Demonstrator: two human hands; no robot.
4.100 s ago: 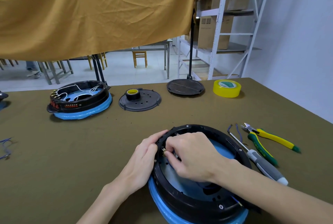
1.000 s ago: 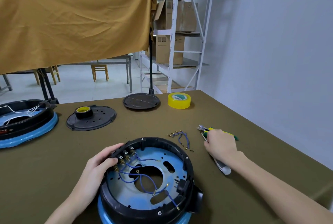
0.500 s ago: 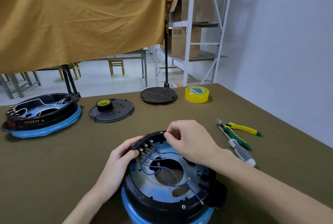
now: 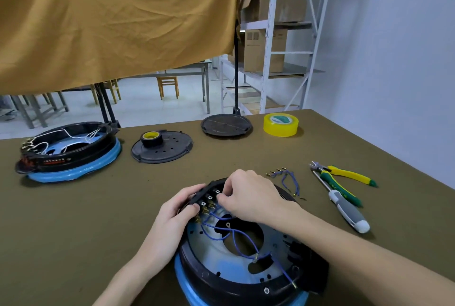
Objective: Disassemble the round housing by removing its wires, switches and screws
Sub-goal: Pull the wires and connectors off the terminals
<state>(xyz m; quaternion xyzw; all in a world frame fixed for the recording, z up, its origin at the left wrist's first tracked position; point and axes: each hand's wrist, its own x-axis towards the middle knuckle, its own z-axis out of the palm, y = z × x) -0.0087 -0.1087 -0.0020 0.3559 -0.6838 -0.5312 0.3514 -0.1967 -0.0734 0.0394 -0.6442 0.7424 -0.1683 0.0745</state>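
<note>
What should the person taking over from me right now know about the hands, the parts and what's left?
Left hand grips the rim of the round housing beside the row of switches.
Right hand has its fingertips curled at the switch terminals; whether it pinches a wire is hidden.
Done: one bundle of blue wires lies loose on the table, right of the housing.
Left: more blue wires remain connected inside, the switches are in place, and a screw sits in the near rim.
Pliers and screwdriver lie to the right.
</note>
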